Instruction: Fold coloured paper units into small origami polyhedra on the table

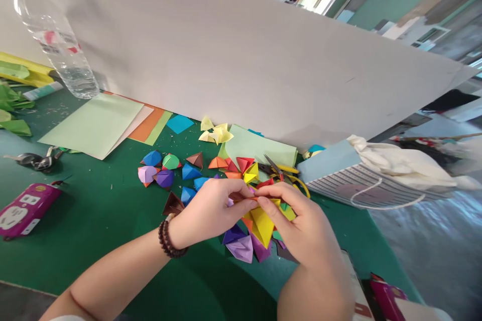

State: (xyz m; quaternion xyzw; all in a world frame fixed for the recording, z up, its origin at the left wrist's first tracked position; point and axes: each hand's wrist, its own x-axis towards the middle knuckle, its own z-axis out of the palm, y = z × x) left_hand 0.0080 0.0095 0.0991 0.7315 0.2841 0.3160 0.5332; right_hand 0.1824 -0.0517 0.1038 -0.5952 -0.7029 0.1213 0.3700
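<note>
My left hand (218, 205), with a dark bead bracelet on the wrist, is closed in a pinch on a small folded paper piece (254, 200). It looks orange; the fingers cover most of it. My right hand (297, 215) pinches the same piece from the other side, thumb and forefinger almost meeting the left fingertips. Right below the fingers is a yellow folded paper piece (263, 223); whether it is joined to the pinched one I cannot tell. Close by lie a lilac folded piece (241, 249), a dark blue one (234, 234) and red ones (244, 164).
Scissors (276, 166) with yellow handles lie beyond my hands, by a striped paper bag (339, 175). Small folded paper shapes (164, 178) sit left, paper sheets (94, 125) behind. A water bottle (60, 45) leans at the white partition (226, 50). A purple power strip (30, 208) is far left.
</note>
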